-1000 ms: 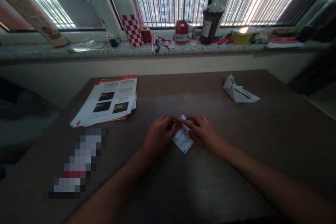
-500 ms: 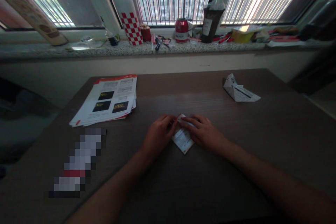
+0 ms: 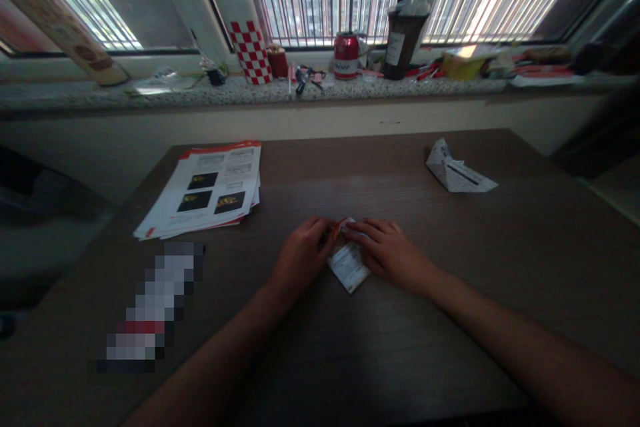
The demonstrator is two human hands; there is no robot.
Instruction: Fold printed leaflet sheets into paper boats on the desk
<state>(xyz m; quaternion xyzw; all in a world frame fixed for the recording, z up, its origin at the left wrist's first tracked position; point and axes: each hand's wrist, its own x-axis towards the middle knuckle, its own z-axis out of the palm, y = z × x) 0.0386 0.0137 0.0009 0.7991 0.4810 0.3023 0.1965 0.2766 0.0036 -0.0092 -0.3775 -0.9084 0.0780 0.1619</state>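
Observation:
A small folded paper [image 3: 349, 269], white with print and a red-orange edge near its top, lies on the table between my hands. My left hand [image 3: 306, 248] pinches its upper left edge, fingers curled together. From the other side, my right hand [image 3: 387, 247] grips the upper right part, its fingers lying across the top and pressing on it. The fingers cover much of the upper paper, so the fold there is partly hidden. Farther back on the right stands a folded paper figure [image 3: 457, 172] with printed text, apart from both hands.
A stack of printed sheets [image 3: 205, 190] lies at the table's [image 3: 310, 173] back left. Nearer me is a pixelated flat object [image 3: 155, 307]. On the windowsill [image 3: 190, 95] stand a checkered bottle [image 3: 250, 47], a red can [image 3: 346, 57], a dark drink cup [image 3: 403, 40] and clutter.
Both hands stay at the paper with only slight finger shifts. A bit more of the red-orange edge shows between them. The whole view has shifted very slightly.

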